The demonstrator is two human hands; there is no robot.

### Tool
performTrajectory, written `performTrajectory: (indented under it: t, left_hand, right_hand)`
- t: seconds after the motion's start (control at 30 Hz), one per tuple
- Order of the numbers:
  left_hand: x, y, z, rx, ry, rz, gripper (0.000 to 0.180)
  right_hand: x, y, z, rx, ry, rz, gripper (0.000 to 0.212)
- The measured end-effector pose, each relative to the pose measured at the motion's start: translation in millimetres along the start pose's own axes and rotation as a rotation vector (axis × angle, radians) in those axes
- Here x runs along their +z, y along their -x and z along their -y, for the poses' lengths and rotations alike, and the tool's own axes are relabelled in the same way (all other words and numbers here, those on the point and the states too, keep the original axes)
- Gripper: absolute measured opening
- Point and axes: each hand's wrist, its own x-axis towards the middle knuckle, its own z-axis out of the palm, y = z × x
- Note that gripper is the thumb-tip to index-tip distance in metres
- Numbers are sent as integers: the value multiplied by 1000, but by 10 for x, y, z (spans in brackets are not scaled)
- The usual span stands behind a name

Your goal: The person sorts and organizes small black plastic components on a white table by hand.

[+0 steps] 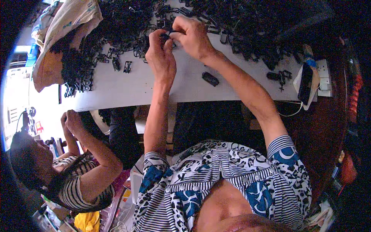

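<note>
While pale sack (63, 23) slumps far-left, both hands (176, 38) pinch black clip (169, 34).

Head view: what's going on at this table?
A person sits at a white table, both hands raised over it. The left hand and right hand pinch one small black plastic part between them. A big heap of similar black parts covers the far side, and one single black piece lies apart. A second person works at lower left.
</note>
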Motion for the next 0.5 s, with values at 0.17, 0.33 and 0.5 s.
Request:
performTrajectory:
  t: [0.17,0.33,0.5]
  left_hand:
    - [-164,-122,-92,-560,909,75,17]
    - [-75,-82,-254,-175,306,18,12]
    - [-209,-142,-240,-343,717,25,12]
  right_hand:
    - [-69,19,146,505,-694,85,16]
    - [-50,108,130,496,-709,13,14]
    - [-197,25,-12,670,-845,-182,16]
